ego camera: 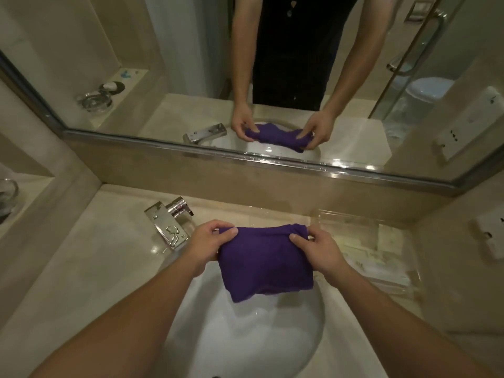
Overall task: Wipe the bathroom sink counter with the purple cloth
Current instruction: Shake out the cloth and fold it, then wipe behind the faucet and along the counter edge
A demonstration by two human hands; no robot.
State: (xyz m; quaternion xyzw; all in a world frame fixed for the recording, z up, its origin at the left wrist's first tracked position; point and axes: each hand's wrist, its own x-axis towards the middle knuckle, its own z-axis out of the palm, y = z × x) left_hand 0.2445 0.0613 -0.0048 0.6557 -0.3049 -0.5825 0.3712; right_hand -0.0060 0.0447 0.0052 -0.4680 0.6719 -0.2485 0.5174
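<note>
The purple cloth (266, 261) hangs folded in the air above the white sink basin (245, 336). My left hand (208, 241) pinches its upper left corner between thumb and fingers. My right hand (317, 248) pinches the upper right corner the same way. The cloth's lower edge droops over the back of the basin. The beige stone counter (90, 268) surrounds the basin on both sides.
A chrome faucet (170, 223) stands on the counter left of the cloth. A clear plastic tray (381, 249) with white items sits on the right. The mirror (191, 64) runs along the back wall. A glass dish (8, 195) rests in the left niche; a wall socket (491, 238) is on the right.
</note>
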